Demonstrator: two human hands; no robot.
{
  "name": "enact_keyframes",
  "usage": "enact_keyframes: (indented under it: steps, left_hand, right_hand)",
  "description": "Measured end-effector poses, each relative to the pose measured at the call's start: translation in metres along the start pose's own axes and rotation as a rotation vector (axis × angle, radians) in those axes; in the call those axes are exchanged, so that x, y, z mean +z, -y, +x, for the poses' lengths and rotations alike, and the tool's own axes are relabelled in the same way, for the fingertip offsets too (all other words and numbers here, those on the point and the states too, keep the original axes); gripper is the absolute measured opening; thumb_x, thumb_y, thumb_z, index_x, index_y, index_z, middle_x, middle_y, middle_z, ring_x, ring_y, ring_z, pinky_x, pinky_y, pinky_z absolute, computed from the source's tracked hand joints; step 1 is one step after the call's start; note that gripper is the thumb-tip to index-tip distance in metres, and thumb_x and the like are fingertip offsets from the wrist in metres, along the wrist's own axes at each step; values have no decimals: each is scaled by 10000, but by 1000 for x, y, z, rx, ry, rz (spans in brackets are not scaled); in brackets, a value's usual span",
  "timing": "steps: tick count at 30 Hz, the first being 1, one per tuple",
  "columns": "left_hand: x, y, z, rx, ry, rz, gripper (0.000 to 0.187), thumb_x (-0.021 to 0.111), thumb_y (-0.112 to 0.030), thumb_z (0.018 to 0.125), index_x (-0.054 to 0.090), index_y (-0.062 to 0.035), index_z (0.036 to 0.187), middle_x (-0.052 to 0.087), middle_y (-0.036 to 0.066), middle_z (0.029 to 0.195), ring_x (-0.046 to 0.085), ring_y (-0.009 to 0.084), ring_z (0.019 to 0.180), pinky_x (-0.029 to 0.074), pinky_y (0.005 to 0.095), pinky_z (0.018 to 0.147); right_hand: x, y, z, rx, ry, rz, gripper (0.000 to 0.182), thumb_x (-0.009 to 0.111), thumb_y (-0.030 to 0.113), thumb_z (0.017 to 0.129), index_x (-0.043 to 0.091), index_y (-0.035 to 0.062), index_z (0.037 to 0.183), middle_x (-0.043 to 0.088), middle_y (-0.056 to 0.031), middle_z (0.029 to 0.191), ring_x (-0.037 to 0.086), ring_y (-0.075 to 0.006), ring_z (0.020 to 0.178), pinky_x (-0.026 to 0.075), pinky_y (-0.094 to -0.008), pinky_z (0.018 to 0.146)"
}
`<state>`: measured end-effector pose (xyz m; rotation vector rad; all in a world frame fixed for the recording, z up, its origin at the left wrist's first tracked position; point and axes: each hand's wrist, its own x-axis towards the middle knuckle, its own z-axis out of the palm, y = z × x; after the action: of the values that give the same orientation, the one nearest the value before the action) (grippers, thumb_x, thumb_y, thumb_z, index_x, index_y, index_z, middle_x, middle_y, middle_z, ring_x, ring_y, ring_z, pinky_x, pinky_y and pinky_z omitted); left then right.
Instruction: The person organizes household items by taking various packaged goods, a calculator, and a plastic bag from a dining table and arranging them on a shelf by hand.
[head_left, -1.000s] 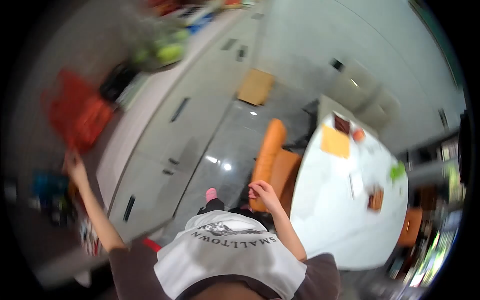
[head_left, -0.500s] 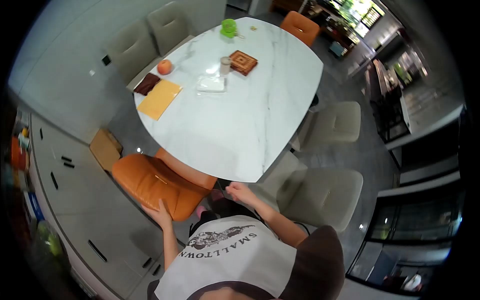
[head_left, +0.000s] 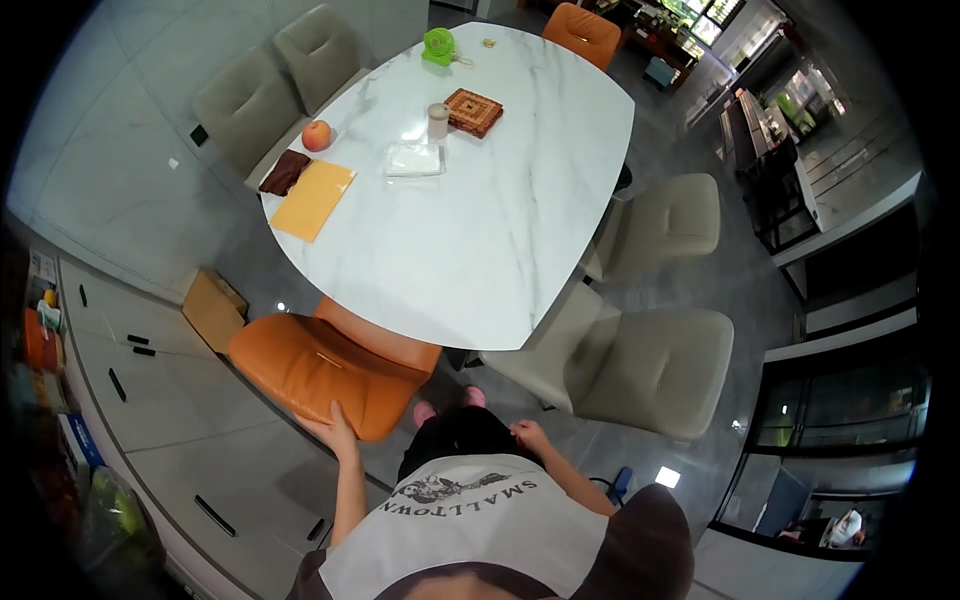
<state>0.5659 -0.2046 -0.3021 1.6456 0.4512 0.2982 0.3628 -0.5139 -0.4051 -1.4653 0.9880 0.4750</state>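
My left hand (head_left: 332,430) grips the upper edge of the backrest of an orange leather chair (head_left: 320,370), with its thumb on the near face and the fingers around the edge. That chair stands at the near left of the white marble table (head_left: 440,250), its seat partly under the tabletop. My right hand (head_left: 530,437) hangs beside my black trousers, its fingers curled and nothing visible in them. Close to it is a grey chair (head_left: 650,375) at the table's right.
On the table are a yellow envelope (head_left: 313,202), a peach-coloured fruit (head_left: 316,135), a clear packet (head_left: 414,159), a small jar (head_left: 438,120), woven coasters (head_left: 474,112) and a green fan (head_left: 438,46). A cardboard box (head_left: 213,310) and grey cabinets (head_left: 150,400) stand left.
My right hand has drawn back from the table edge to my side. The view has shifted and my feet show more clearly. My left hand stays on the orange chair.
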Motion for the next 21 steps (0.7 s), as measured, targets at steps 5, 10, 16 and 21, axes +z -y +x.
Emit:
enact_keyframes:
  steps: [5,10,16,21]
  left_hand:
    - [5,-6,-2,-67,-47,-32,761,591,-157,774,81,-16,1321,205,175,1320,291,258,1176,255,340,973]
    - [-12,34,22,149,-28,299,751,592,-156,765,107,0,1317,247,216,1295,305,303,1170,254,379,976]
    - [88,-37,-86,861,-22,689,568,548,-79,729,307,25,1233,339,202,1226,308,344,1147,227,429,968]
    - [247,23,-340,543,927,483,430,563,-144,755,432,23,1129,422,215,1164,386,354,1090,301,401,927]
  right_hand:
    - [-18,-9,6,39,17,140,244,548,238,797,511,19,698,460,-54,493,431,-138,394,345,-262,372]
    - [-72,-59,-16,-16,-107,232,249,553,233,789,502,13,685,457,-58,496,442,-141,404,360,-266,379]
    - [-228,-190,-57,-27,-517,397,225,533,231,771,544,18,697,514,-69,538,512,-153,447,413,-282,410]
    - [-363,-378,-110,321,-596,737,166,535,195,724,527,35,680,510,-87,545,515,-219,439,448,-347,423]
